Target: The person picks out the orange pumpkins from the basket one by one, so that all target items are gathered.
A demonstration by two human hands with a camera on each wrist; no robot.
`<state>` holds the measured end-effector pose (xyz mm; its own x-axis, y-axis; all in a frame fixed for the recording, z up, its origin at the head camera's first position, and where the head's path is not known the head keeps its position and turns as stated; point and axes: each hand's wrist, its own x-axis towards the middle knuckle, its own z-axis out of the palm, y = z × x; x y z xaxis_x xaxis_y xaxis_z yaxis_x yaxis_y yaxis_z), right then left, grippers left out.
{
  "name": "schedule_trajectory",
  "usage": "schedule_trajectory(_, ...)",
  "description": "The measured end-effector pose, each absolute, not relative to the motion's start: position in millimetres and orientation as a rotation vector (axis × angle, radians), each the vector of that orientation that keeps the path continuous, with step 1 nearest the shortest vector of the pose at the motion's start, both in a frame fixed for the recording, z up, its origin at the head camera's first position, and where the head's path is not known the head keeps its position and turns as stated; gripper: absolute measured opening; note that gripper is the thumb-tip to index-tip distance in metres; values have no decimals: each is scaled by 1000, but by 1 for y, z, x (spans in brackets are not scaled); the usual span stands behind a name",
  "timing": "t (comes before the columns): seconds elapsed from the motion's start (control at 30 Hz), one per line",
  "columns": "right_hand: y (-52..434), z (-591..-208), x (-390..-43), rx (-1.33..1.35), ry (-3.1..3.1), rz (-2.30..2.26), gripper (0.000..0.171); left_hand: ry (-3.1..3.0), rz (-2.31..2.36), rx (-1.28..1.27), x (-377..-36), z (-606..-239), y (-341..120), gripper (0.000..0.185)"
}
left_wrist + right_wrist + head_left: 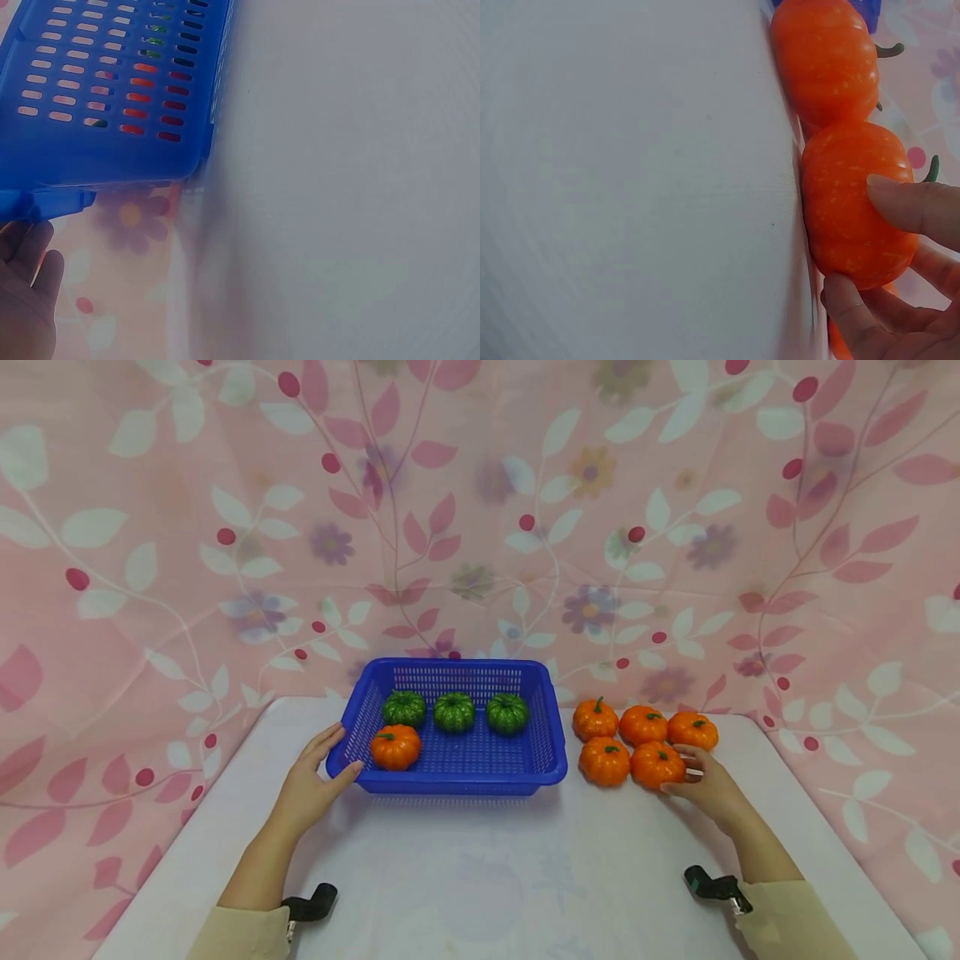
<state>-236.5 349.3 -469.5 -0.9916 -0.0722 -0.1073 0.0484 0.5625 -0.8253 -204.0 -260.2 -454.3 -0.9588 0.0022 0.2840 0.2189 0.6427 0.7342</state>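
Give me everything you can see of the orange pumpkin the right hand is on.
The orange pumpkin is small, ribbed and glossy, plastic-looking, with pale flecks and a short green stem on top. It sits upright on the white table, front right in a cluster of five, close against its neighbours. The right hand grips it, thumb and fingers curled round its sides.

Light: bright, even, soft — shadowed faintly under the basket (450, 772).
Head view: sharp, bowed slightly at edges.
Wrist views: blurred close up — washed pale, hazy.
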Motion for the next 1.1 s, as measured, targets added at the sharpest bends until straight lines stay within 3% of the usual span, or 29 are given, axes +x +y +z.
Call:
schedule_trajectory(0.67,349,-468,-235,-40,2641,-1426,81,-2625,-1230,-162,-203,-454,-260,75)
schedule_trajectory(1.1,347,-446,-223,-104,2795,-1305,77,-2630,-1226,-166,-204,-453,-261,74)
